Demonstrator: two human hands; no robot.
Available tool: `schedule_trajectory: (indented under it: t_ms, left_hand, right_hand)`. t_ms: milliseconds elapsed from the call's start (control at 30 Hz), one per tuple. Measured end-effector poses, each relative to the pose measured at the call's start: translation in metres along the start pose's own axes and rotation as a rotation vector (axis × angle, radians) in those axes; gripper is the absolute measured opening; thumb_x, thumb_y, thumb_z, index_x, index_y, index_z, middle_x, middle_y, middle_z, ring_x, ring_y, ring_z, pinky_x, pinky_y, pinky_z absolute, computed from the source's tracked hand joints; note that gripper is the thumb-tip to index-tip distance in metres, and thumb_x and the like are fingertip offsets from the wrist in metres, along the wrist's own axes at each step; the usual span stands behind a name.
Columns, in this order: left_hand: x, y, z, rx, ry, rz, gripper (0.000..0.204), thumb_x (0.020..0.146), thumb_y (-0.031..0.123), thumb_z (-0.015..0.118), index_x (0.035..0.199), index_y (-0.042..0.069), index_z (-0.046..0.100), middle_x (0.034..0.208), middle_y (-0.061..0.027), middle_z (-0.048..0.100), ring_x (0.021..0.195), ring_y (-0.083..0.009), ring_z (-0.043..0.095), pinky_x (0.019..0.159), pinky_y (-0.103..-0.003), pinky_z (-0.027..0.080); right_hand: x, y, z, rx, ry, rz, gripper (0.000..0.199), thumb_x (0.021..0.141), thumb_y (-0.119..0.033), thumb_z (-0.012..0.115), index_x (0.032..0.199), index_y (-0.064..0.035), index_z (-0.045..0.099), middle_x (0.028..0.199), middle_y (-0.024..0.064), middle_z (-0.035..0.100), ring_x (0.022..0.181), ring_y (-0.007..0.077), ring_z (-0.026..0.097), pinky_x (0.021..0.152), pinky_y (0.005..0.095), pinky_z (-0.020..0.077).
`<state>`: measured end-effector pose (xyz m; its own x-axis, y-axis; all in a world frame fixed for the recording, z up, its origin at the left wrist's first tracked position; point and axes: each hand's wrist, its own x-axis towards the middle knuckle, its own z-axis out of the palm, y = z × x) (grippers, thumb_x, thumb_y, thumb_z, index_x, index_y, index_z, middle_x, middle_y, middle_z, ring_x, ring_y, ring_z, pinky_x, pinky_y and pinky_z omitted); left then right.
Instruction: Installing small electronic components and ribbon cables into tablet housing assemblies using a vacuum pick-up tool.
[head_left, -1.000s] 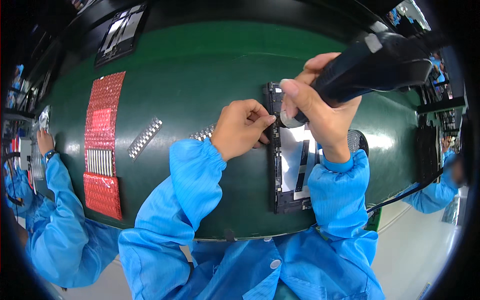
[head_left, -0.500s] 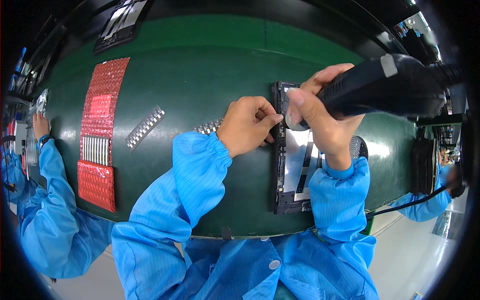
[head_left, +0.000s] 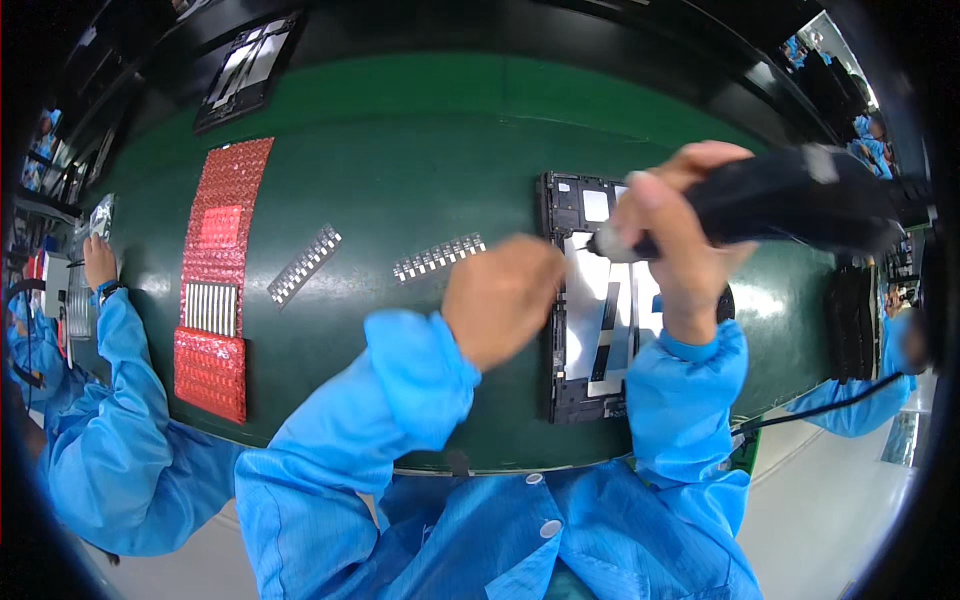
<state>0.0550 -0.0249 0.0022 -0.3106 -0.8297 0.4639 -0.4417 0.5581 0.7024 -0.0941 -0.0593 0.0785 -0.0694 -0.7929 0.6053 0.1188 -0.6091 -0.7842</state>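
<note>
Gripping screwdriver (head_left: 790, 195) in right hand (head_left: 675, 240), left hand (head_left: 500, 300) fisted

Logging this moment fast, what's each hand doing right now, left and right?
Left hand: loosely curled beside the open black device frame, blurred; whether it holds anything cannot be told.
Right hand: closed around the black electric screwdriver, tip at the frame.

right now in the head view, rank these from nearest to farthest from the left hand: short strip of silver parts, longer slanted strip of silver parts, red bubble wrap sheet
1. Short strip of silver parts: just left of the left hand, slightly farther up the belt.
2. Longer slanted strip of silver parts: farther left, mid-belt.
3. Red bubble wrap sheet: farthest, along the belt's left side.
</note>
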Motion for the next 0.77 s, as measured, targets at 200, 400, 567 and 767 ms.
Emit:
schedule_trajectory:
  t_ms: [200, 400, 567, 767]
  left_hand:
    - [-0.069, 0.051, 0.019, 0.172, -0.271, 0.500, 0.041, 0.069, 0.025, 0.073, 0.100, 0.000, 0.064, 0.109, -0.0129, 0.062, 0.110, -0.0266, 0.056, 0.094, -0.043, 0.043]
    - [0.027, -0.017, 0.018, 0.303, -0.174, 0.436, 0.039, 0.071, 0.014, 0.070, 0.104, -0.001, 0.058, 0.106, -0.0169, 0.059, 0.102, -0.0316, 0.056, 0.093, -0.044, 0.042]
    - [0.134, -0.085, -0.001, 0.618, -0.145, 0.119, 0.032, 0.076, 0.013, 0.065, 0.105, 0.002, 0.059, 0.113, -0.0158, 0.057, 0.106, -0.0332, 0.054, 0.092, -0.044, 0.042]
    - [0.134, -0.098, -0.016, 0.950, -0.188, -0.314, 0.054, 0.075, 0.019, 0.070, 0.125, 0.015, 0.053, 0.139, -0.0116, 0.039, 0.134, -0.0326, 0.028, 0.107, -0.053, 0.026]
  right_hand:
    - [-0.006, -0.031, -0.053, -0.095, 0.077, -0.029, 0.039, 0.077, 0.008, 0.062, 0.109, -0.0048, 0.043, 0.062, 0.0055, 0.055, 0.050, 0.0142, 0.054, 0.050, 0.0278, 0.0472]
    - [-0.036, -0.029, -0.077, -0.099, 0.181, 0.029, 0.038, 0.076, 0.010, 0.062, 0.105, -0.0019, 0.042, 0.061, 0.0061, 0.054, 0.048, 0.0138, 0.053, 0.048, 0.0265, 0.0468]
    - [-0.052, -0.021, -0.078, -0.091, 0.172, 0.150, 0.039, 0.074, 0.011, 0.065, 0.104, -0.0020, 0.045, 0.061, 0.0045, 0.055, 0.048, 0.0113, 0.053, 0.045, 0.0232, 0.0432]
    - [-0.059, -0.005, -0.085, -0.018, 0.191, 0.288, 0.041, 0.073, 0.010, 0.069, 0.106, -0.0020, 0.046, 0.062, 0.0045, 0.056, 0.050, 0.0108, 0.053, 0.046, 0.0225, 0.0436]
